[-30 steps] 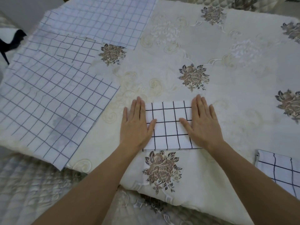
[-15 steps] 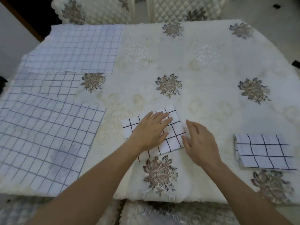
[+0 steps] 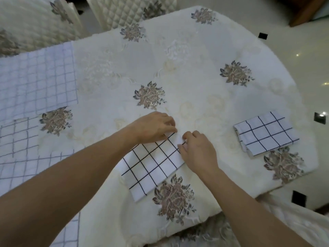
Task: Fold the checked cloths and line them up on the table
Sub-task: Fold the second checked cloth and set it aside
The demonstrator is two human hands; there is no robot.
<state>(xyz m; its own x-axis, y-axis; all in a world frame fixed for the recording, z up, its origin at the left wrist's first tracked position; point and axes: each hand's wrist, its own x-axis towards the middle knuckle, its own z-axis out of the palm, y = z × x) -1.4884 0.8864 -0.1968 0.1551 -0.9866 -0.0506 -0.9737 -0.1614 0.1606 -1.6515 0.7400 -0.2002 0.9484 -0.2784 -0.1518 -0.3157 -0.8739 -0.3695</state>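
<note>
White with a bold black grid, the folded checked cloth [image 3: 153,164] lies slantwise near the front edge of the cream, flowered worktop [image 3: 204,82], and both hands meet at its far right corner. The left hand [image 3: 154,127] has its fingers curled down with the thumb along the far edge, pinching the layers there. The right hand [image 3: 197,150] is curled likewise and nips the right-hand edge just beside it, so the two hands almost touch. The step in hand looks to be moving this cloth over to join the second folded cloth [image 3: 265,134], which sits well apart to the right, near the worktop's rim. To do it well, each pinch should take every layer, not just the top one, or the packet may fan open as it lifts. Gripping at one corner leaves the near end free to drag and skew, so spreading the hands along the edge, or sliding the cloth flat, seems safer. It should land beside its neighbour with grid lines parallel and edges level, not overlapping. Paler unfolded checked cloths [image 3: 35,81] lie at the left.
</note>
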